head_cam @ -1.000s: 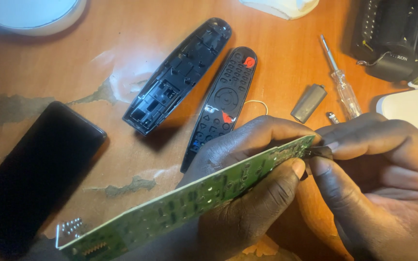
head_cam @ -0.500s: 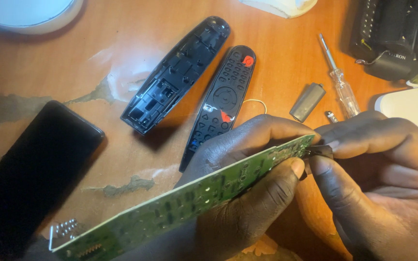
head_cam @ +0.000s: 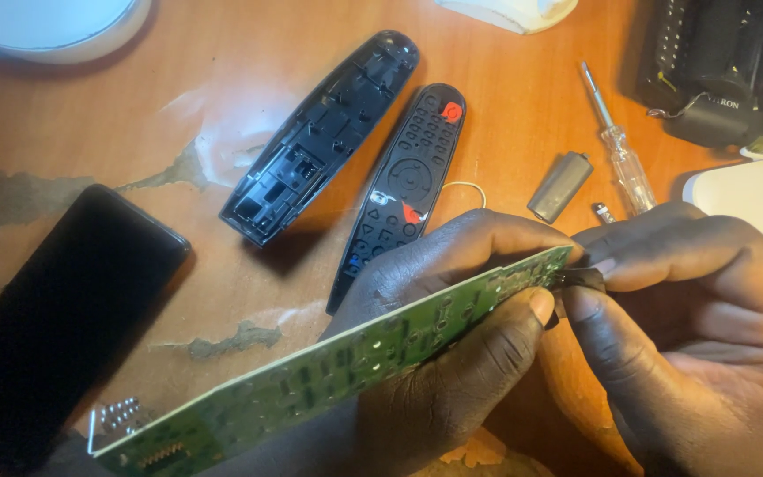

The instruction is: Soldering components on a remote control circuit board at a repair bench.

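My left hand [head_cam: 452,344] grips a long green circuit board [head_cam: 328,362] that runs from the lower left up to the right, thumb across its face. At the board's upper right end, my right hand [head_cam: 691,327] pinches a small dark part [head_cam: 580,281] between thumb and forefinger. Behind the hands on the wooden table [head_cam: 90,132] lie two halves of a black remote: the empty back shell [head_cam: 320,137] and the front half with its button pad and red buttons [head_cam: 404,185].
A black phone [head_cam: 50,322] lies at the left. A clear-handled screwdriver [head_cam: 615,146] and a small grey piece [head_cam: 561,185] rest right of the remote halves. A black device [head_cam: 717,62] sits top right, a white object [head_cam: 752,199] at the right edge, a white round object [head_cam: 46,26] top left.
The board and both hands have shifted only slightly; the grip looks the same.
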